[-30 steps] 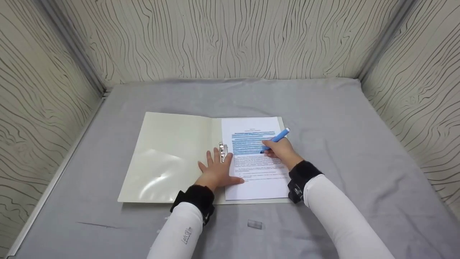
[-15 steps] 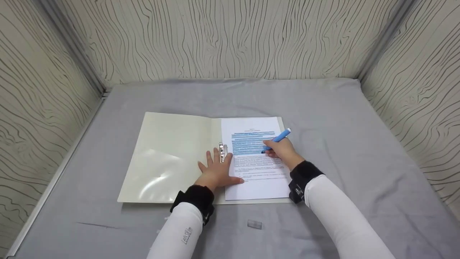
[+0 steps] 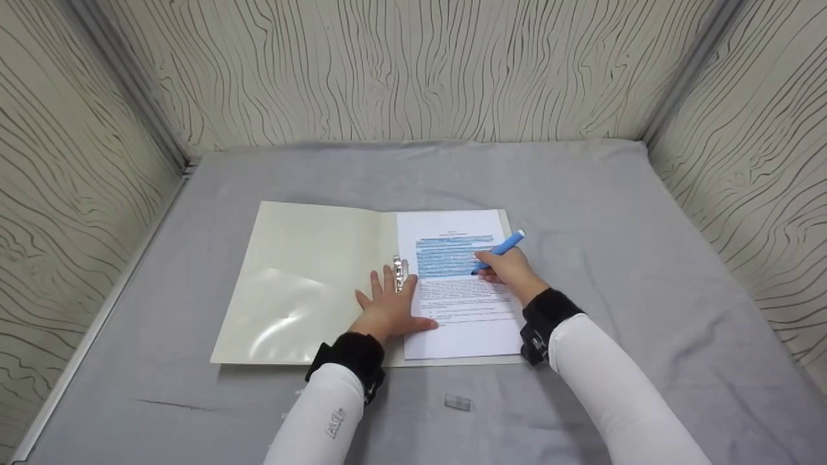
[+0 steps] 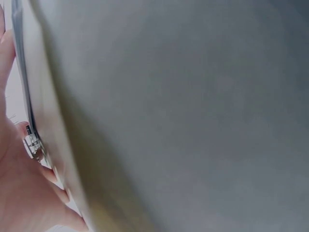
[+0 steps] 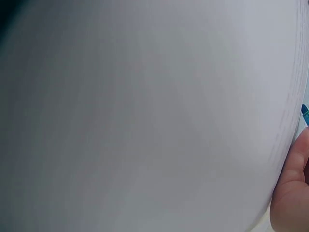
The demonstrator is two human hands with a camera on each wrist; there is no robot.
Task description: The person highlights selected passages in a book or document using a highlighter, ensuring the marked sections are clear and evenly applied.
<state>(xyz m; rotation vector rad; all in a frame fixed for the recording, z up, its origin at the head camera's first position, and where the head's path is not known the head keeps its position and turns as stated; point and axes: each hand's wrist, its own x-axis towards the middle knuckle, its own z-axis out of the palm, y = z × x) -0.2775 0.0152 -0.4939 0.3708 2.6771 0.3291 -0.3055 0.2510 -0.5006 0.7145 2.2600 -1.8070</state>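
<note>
In the head view a pale binder [image 3: 284,265] lies opened flat, with printed paper [image 3: 465,342] on its right side. Blue highlighting covers the upper lines of text. My right hand [image 3: 513,271] grips a blue highlighter [image 3: 507,243], its dark tip at the lower edge of the blue block. The right wrist view shows that tip [image 5: 305,110] beside the hand at the right edge. My left hand [image 3: 387,311] rests with spread fingers across the binder's spine and the paper's left edge, next to the metal ring clip [image 3: 398,272], which also appears in the left wrist view.
A small clear grey cap-like piece [image 3: 457,402] lies on the grey cloth [image 3: 581,194] in front of the binder. Patterned panels [image 3: 413,71] wall in the table at the back and both sides.
The highlighter and my right hand have shifted slightly to the right along the line of text. My left hand has stayed in place.
</note>
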